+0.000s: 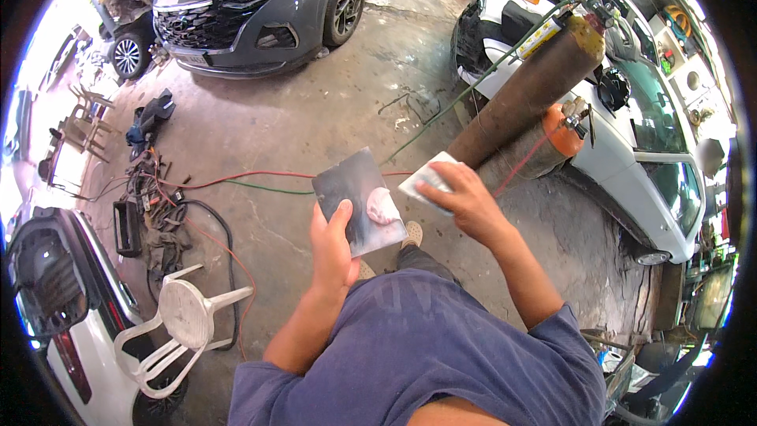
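Observation:
In front of my body, my left hand [333, 248] grips a flat grey rectangular plate [341, 183] by its lower left side, the thumb lying on its top face. A pinkish-white lump that looks like putty [384, 207] sits on the plate near its right edge. My right hand [469, 199] is closed around a thin, whitish flat piece that looks like a spreader [415, 187]. That piece is just right of the plate, with a small gap between them. Its far side is partly covered by my fingers.
At right, a brown gas cylinder [524, 87] and an orange-topped cylinder [564, 132] lean near a white car [623, 189]. Red and green hoses [272, 189] cross the floor. A white plastic chair [188, 312] lies lower left; a grey car [260, 8] stands ahead.

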`<state>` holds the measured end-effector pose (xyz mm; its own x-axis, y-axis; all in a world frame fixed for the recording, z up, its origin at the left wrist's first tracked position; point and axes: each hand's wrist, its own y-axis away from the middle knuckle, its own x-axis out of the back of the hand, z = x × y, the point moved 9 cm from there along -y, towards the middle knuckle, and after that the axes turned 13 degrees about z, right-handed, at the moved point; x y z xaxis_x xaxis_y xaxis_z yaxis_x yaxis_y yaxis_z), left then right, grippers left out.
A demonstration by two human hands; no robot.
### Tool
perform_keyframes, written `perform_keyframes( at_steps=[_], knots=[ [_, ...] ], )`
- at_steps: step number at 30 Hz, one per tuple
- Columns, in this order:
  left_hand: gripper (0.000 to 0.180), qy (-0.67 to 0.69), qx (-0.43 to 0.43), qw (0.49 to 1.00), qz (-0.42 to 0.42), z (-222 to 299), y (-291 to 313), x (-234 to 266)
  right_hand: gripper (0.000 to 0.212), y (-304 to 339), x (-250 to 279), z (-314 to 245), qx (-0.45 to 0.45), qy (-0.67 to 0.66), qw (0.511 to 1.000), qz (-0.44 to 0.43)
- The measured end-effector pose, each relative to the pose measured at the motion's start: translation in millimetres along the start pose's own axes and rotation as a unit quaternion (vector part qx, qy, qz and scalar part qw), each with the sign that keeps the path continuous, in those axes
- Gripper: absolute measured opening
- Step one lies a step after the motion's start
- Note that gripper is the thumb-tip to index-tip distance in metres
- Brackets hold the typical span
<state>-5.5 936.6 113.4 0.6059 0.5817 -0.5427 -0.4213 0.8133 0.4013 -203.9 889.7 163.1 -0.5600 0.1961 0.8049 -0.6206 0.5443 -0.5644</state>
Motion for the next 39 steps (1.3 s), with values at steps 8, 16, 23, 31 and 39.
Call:
perform_keyframes(
  at_steps=[8,16,23,31,39],
  knots=[
    [0.035,-0.054,-0.083,0.995,-0.026,19,2,-3,0.052,-29,37,-43,0.086,0.009,0.996,0.014],
    [0.035,-0.18,-0.053,0.973,-0.137,6,1,-16,0.045,-43,40,-50,0.11,0.031,0.993,-0.024],
    [0.04,-0.264,-0.189,0.943,-0.077,34,-1,-14,0.038,-32,12,-97,0.127,-0.08,0.988,-0.031],
    [0.03,-0.187,-0.271,0.944,-0.018,64,9,-20,0.04,-16,18,-86,0.094,-0.096,0.991,-0.027],
    [0.033,0.056,0.016,0.998,-0.008,10,-4,-3,0.051,-26,16,-87,0.044,-0.186,0.98,0.062]
  ],
)
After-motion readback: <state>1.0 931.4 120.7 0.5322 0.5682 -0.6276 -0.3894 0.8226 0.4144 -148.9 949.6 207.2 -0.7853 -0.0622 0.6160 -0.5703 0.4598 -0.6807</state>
